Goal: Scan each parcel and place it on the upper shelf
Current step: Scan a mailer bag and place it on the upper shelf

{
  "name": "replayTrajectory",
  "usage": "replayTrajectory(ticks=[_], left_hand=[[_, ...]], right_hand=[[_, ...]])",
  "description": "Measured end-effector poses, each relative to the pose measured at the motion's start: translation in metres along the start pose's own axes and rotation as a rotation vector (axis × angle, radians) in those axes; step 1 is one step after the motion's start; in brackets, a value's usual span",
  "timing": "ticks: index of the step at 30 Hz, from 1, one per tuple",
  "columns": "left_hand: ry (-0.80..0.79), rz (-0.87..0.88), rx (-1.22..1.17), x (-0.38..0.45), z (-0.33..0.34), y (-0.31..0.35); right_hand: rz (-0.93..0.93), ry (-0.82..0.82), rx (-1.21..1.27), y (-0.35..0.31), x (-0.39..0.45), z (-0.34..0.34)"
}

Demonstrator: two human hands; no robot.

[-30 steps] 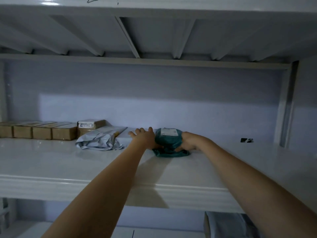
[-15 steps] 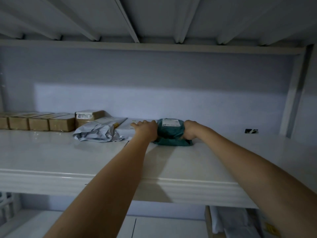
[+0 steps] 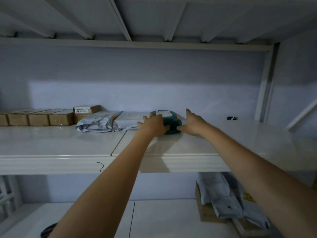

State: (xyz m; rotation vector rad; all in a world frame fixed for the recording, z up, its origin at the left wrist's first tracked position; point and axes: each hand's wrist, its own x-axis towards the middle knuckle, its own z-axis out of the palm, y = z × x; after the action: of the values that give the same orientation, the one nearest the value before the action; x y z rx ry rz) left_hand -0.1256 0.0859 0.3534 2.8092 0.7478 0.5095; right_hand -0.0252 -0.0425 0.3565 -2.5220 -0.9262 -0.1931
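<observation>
A teal soft parcel (image 3: 172, 120) with a white label lies on the upper shelf (image 3: 68, 143), near the back wall. My left hand (image 3: 153, 124) rests on the parcel's left side with its fingers spread. My right hand (image 3: 193, 123) lies against the parcel's right side, fingers stretched forward and thumb touching the parcel's front edge. Neither hand curls round the parcel.
Left of the teal parcel lie grey mailer bags (image 3: 103, 121), and a row of brown boxes (image 3: 39, 118) runs to the far left. A small dark object (image 3: 232, 118) sits at the shelf's back right. On the lower shelf, a cardboard box (image 3: 223, 200) holds more grey bags.
Both hands have loosened from the teal parcel, fingers now straight. The view has tilted down, so the lower shelf shows.
</observation>
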Motion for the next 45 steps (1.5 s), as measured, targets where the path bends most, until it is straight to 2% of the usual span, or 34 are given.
replayTrajectory(ticks=[6,12,17,24,30,33,37,42,45], left_hand=[[0.019,0.137,-0.067,-0.050,0.013,0.050],[0.052,0.358,-0.520,-0.119,0.035,0.127],[0.054,0.467,-0.632,-0.172,0.085,0.170],[-0.214,0.408,-0.608,-0.179,0.172,0.187],[-0.388,0.152,-0.677,-0.143,0.243,0.179],[-0.461,0.052,-0.762,-0.116,0.277,0.182],[-0.566,0.034,-0.838,-0.087,0.318,0.188],[-0.630,-0.148,-1.002,-0.057,0.355,0.206],[-0.667,-0.180,-1.043,-0.046,0.363,0.218]], right_hand=[[0.015,0.050,0.090,0.047,-0.082,-0.035],[0.078,0.148,0.202,0.113,-0.162,-0.056],[0.258,0.311,0.349,0.173,-0.214,-0.042],[0.465,0.239,0.410,0.246,-0.242,0.005],[0.538,0.141,0.430,0.281,-0.212,0.043],[0.605,0.125,0.571,0.297,-0.183,0.065],[0.821,0.092,0.867,0.318,-0.157,0.095],[0.946,0.072,0.853,0.354,-0.135,0.123],[1.002,0.055,0.794,0.376,-0.122,0.134]])
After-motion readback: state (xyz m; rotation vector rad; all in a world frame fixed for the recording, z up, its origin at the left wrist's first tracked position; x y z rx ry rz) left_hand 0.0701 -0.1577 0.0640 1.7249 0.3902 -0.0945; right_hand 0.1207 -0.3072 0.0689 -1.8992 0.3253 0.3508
